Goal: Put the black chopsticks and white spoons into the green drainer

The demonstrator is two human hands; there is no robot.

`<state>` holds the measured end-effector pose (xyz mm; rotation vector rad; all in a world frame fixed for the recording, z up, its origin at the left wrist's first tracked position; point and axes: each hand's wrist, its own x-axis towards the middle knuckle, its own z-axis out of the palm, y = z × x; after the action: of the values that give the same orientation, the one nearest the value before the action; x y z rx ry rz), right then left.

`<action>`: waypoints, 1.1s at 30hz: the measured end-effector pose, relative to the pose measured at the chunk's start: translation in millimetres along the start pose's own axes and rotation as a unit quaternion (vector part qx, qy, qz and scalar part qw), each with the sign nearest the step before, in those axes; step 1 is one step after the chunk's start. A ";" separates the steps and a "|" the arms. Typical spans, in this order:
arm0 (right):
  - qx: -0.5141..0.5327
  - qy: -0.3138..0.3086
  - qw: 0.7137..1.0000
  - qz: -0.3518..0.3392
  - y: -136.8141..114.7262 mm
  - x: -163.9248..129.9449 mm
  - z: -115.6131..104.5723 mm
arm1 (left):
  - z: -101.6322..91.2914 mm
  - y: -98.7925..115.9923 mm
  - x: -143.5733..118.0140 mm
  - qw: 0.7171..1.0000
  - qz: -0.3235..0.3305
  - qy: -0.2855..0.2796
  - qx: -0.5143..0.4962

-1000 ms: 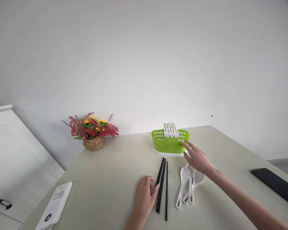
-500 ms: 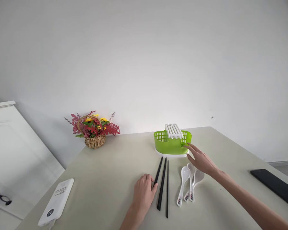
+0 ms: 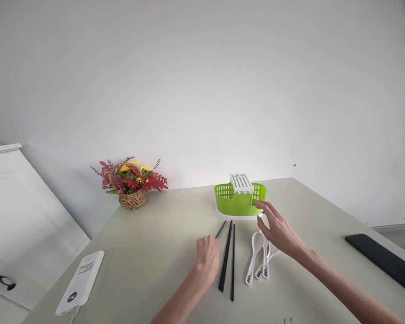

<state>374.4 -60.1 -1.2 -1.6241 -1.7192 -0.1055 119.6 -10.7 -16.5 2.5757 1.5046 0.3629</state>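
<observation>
My left hand (image 3: 208, 260) is closed around a black chopstick (image 3: 220, 229) on the table, and only its far end shows beyond my fingers. To the right of that hand lie more black chopsticks (image 3: 225, 263), pointing away from me. My right hand (image 3: 279, 230) reaches over the white spoons (image 3: 257, 243) with its fingers stretched out and apart. Its fingertips are at the front right of a green cutlery basket (image 3: 234, 207); whether they touch it I cannot tell. A white slotted cover (image 3: 242, 183) sits on top of the basket. My right hand partly hides the spoons.
A wicker basket of artificial flowers (image 3: 133, 198) stands at the back left. A white power bank (image 3: 81, 281) with a cable lies at the front left. At the right edge lies a black phone (image 3: 381, 261). A white cabinet (image 3: 27, 216) stands left of the table.
My left hand has closed over the leftmost chopstick, which now lies more slanted. My right hand stays by the green basket, and the view has shifted slightly.
</observation>
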 end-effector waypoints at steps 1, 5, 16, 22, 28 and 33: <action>0.006 0.004 1.000 -0.009 -6.0 0.0 -1.7 | -1.5 0.4 2.6 1.000 -0.002 -0.001 0.007; 0.031 0.023 0.999 -0.028 -26.0 -0.8 -10.6 | -17.4 -7.1 5.2 0.999 -0.012 -0.005 0.029; 0.258 -0.077 0.963 0.001 -87.3 44.2 -23.4 | -31.1 -5.0 -4.3 0.928 0.088 0.096 -0.348; 0.264 -0.103 0.958 -0.047 -117.7 69.0 -26.6 | -12.8 -25.7 -10.7 0.911 0.085 0.115 -0.387; 0.266 -0.126 0.954 -0.049 -129.6 70.2 -22.2 | -1.3 -43.0 -12.8 0.900 0.057 0.133 -0.411; 0.238 -0.126 0.962 -0.054 -132.2 68.6 -20.2 | 5.6 -48.0 -8.3 0.897 0.041 0.125 -0.422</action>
<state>272.8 -39.5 107.6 -1.2246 -1.8447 0.4489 77.0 5.7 -34.4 1.9219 0.9588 1.1063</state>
